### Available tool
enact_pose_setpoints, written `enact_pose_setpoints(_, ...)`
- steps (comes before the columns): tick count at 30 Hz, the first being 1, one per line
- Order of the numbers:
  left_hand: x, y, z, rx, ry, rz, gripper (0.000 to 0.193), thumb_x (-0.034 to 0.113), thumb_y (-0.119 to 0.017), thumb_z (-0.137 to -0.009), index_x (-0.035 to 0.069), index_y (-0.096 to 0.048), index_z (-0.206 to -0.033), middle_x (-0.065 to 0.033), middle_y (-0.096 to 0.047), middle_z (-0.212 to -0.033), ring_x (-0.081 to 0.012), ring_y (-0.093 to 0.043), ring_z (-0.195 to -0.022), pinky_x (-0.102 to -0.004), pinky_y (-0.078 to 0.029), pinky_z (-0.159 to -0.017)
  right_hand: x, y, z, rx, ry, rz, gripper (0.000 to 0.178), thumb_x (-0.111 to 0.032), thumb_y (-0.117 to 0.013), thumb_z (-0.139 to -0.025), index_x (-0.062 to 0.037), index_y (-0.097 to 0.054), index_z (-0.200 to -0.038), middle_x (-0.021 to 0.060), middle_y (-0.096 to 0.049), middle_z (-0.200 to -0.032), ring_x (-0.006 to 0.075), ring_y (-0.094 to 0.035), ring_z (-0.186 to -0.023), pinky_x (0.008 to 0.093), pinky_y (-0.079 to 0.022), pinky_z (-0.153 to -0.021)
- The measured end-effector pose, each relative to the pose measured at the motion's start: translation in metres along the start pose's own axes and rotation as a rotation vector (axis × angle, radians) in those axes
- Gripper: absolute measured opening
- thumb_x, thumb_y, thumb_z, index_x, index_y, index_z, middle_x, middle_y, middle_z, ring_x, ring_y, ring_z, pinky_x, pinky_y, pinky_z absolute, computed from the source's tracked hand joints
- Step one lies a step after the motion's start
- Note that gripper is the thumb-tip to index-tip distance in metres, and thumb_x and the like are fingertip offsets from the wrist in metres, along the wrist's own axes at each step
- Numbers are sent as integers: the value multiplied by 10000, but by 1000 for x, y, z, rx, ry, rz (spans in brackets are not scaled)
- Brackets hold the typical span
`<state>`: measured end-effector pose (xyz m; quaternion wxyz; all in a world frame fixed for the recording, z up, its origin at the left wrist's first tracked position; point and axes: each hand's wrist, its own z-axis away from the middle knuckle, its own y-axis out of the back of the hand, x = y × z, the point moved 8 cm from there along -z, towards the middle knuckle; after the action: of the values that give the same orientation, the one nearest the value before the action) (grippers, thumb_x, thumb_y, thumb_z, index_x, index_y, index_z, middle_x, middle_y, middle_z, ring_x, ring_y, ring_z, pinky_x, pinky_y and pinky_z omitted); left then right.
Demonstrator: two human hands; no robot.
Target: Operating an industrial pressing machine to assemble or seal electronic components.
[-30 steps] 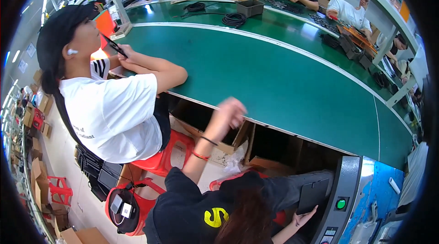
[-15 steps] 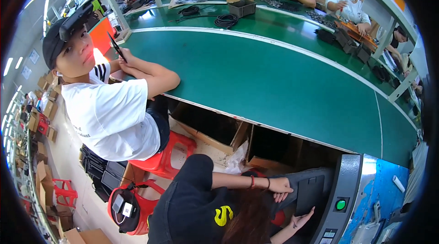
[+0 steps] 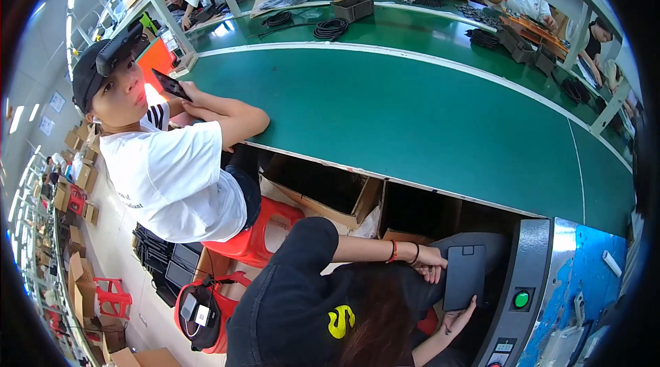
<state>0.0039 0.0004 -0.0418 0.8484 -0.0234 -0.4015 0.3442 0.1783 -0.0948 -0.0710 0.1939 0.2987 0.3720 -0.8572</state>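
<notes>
Neither my left hand nor my right hand is in the picture. Close in front, a person in a black shirt (image 3: 289,305) with long hair sits bent over, one hand (image 3: 458,319) gripping the lower end of a dark flat rectangular device (image 3: 465,277). That person's other hand (image 3: 431,262) rests beside the device, fingers curled. At the left, a person in a white shirt (image 3: 175,174) and black cap leans an arm on the green conveyor table (image 3: 385,113) and holds a dark phone (image 3: 170,84).
Beneath the table stand open cardboard boxes (image 3: 320,185). A red stool (image 3: 265,226) and a bag (image 3: 203,319) on another stool are at the left. A grey control panel with a green button (image 3: 521,299) borders the table's right end. Several people work across it, near a grey bin (image 3: 355,8) and coiled cable (image 3: 331,29).
The view has shifted slightly. The person in white has turned the phone so its face shows more. The device held by the person in black has tilted more toward the camera.
</notes>
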Motion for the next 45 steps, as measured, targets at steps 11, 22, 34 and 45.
enact_pose_setpoints(11, 2, 4, 16, 22, -110, 14, 466, 364, -410, -892, -13, -679, -840, -99, -656, -699, -119, -600, -508, -184, -419, -407, -1, -5, 6, 81, 17, 26, 604, -414, -603, -805, -32, -452, -1248, 105, -479, -1249, 250, -488, -1108, 362, -405, -914)
enact_pose_setpoints(22, 3, -4, 10, -33, -164, -60, 576, 505, -416, -893, 2, -689, -825, -94, -656, -662, -109, -606, -502, -188, -415, -403, -5, -19, 21, 24, 19, 126, 603, -463, -548, -833, -36, -451, -1247, 112, -506, -1206, 272, -521, -1043, 426, -459, -809)
enact_pose_setpoints(34, 5, -4, 19, -90, -117, -3, 523, 483, -482, -875, -3, -674, -895, -89, -663, -697, -90, -609, -532, -169, -401, -419, -11, -18, 24, 68, 39, 152, 568, -405, -555, -846, 9, -454, -1222, 145, -508, -1191, 277, -522, -1049, 399, -444, -864)
enact_pose_setpoints(45, 3, -5, 16, -86, -150, -6, 510, 464, -488, -887, -17, -656, -901, -117, -653, -680, -102, -589, -481, -181, -422, -405, -1, -4, 16, 38, 7, 63, 557, -377, -558, -845, 7, -448, -1234, 130, -490, -1235, 265, -500, -1097, 387, -402, -922)
